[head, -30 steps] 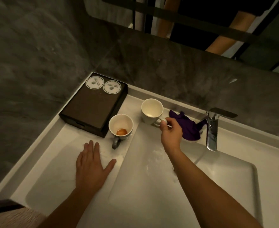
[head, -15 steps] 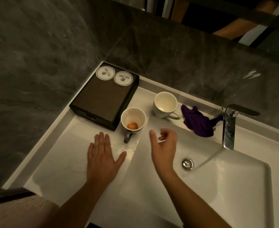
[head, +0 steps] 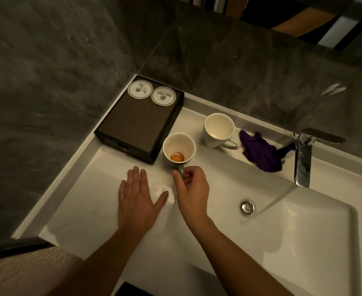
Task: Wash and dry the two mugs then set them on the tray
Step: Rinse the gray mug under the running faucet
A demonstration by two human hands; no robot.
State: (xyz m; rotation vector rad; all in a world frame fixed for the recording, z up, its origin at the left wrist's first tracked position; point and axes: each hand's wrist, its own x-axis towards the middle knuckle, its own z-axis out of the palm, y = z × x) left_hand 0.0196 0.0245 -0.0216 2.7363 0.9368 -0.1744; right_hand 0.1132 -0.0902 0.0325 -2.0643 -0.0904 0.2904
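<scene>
White ceramic sink (head: 293,242), rectangular, smooth; water falls from chrome tap (head: 302,159), frame right. Dark brown tray (head: 133,127), upper ctr-left, holds two round white coasters (head: 139,89) at far end. L hand (head: 139,197) flat on ledge (head: 79,195), fingers straight, grasping nothing. R hand (head: 191,189) pinches handle of near mug (head: 179,144): upright beside tray corner, handle toward frame bottom, orange residue (head: 177,157) inside. Second mug (head: 217,130) upright, handle pointing right, inside plain white. Purple cloth (head: 261,154) crumpled just right.

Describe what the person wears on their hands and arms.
Nothing worn shows: the left hand and right hand are bare, without gloves, rings or a watch. Both forearms are uncovered down to the frame's lower edge, with no sleeve in view.
</scene>
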